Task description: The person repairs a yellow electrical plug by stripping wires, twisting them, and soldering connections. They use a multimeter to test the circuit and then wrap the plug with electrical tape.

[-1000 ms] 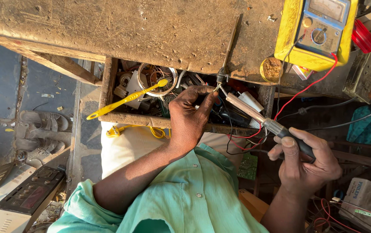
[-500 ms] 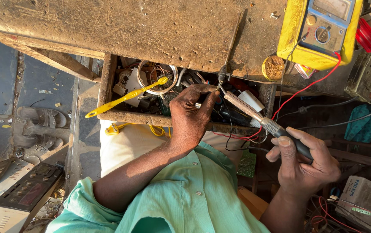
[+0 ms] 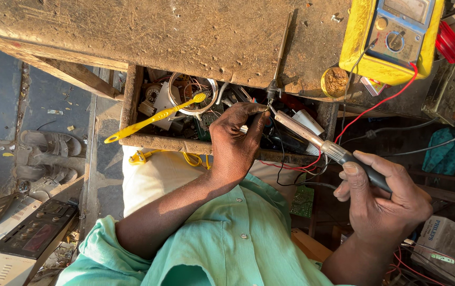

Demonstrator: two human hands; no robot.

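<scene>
1. The right hand (image 3: 384, 198), lower right of the frame, is wrapped around the soldering iron (image 3: 323, 145).
2. The iron's tip reaches up-left to the frame's centre top.
3. There the left hand (image 3: 236, 140) pinches a small part (image 3: 271, 94), too small to identify, at the tip.
4. A yellow multimeter (image 3: 391, 37) lies on the worn wooden bench (image 3: 158, 32), upper right.

A worn wooden bench (image 3: 148, 32) carries a yellow multimeter (image 3: 391, 37) and small tin (image 3: 335, 82).
</scene>
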